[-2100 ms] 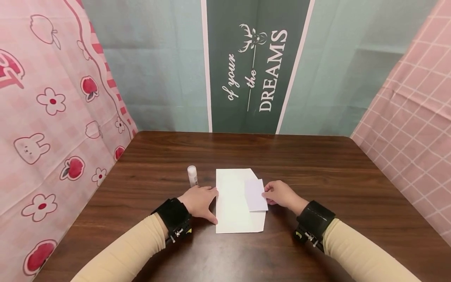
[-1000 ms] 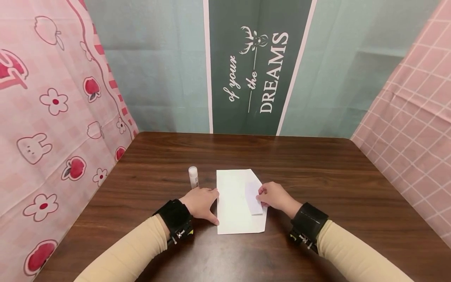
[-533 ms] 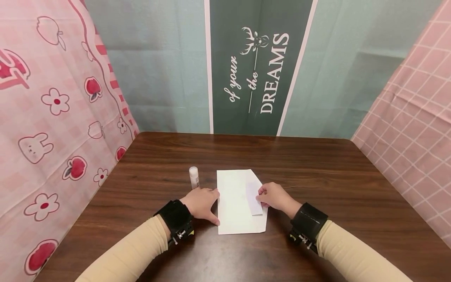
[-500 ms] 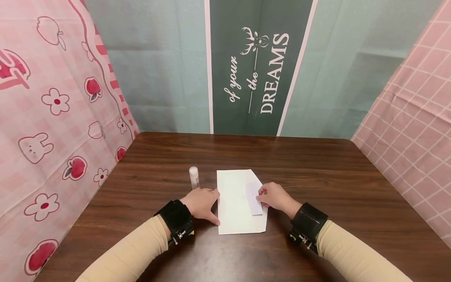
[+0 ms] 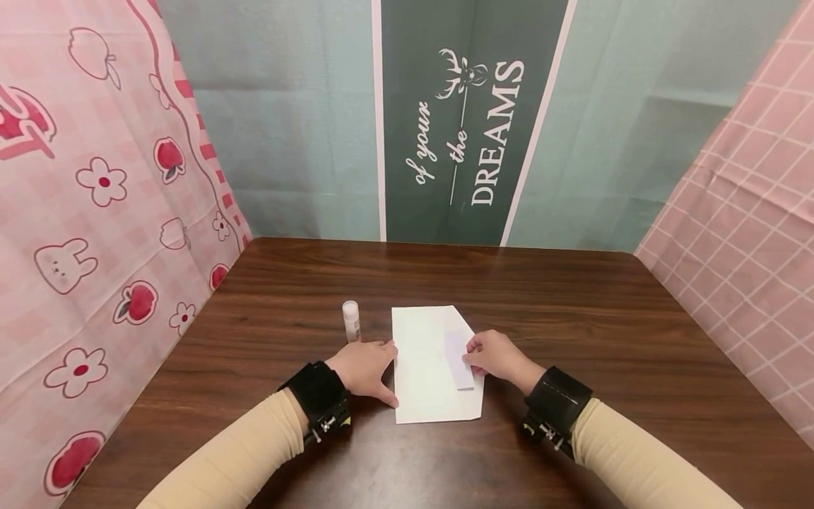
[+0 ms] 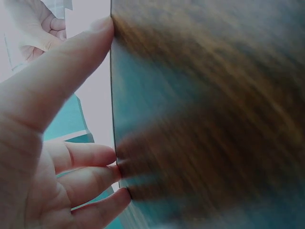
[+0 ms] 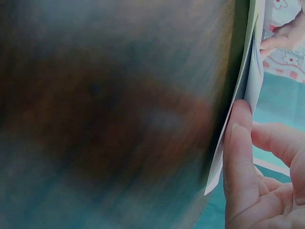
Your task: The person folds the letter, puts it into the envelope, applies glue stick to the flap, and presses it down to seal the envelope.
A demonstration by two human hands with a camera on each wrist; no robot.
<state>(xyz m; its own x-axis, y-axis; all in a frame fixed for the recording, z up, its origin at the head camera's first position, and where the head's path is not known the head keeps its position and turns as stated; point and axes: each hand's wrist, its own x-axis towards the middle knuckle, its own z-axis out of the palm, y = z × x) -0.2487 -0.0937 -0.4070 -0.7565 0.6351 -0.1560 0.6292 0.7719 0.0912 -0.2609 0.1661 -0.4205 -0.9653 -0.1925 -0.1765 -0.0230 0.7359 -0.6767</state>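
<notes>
A white envelope [image 5: 416, 375] lies flat on the table, its tapered flap spread out to the right. My left hand [image 5: 364, 367] is braced along its left edge, thumb and fingers spread apart; the left wrist view shows the thumb [image 6: 71, 67] and fingertips against that edge. With thumb and fingertips, my right hand [image 5: 499, 355] pinches the right side of a folded pale lilac paper [image 5: 454, 353] over the flap. The left part of this paper is hidden inside the envelope. In the right wrist view, the fingers [image 7: 238, 157] reach in between the paper layers.
A white glue stick [image 5: 351, 319] stands just beyond my left hand. The dark wooden table [image 5: 572, 297] ends at a green-grey curtain [image 5: 286, 141] at the back. Pink patterned cloths [image 5: 127, 233] hang at both sides.
Over the last two seconds, my right hand has moved slightly left with the lilac paper, and less of the paper shows. In the last half second, both hands hardly move.
</notes>
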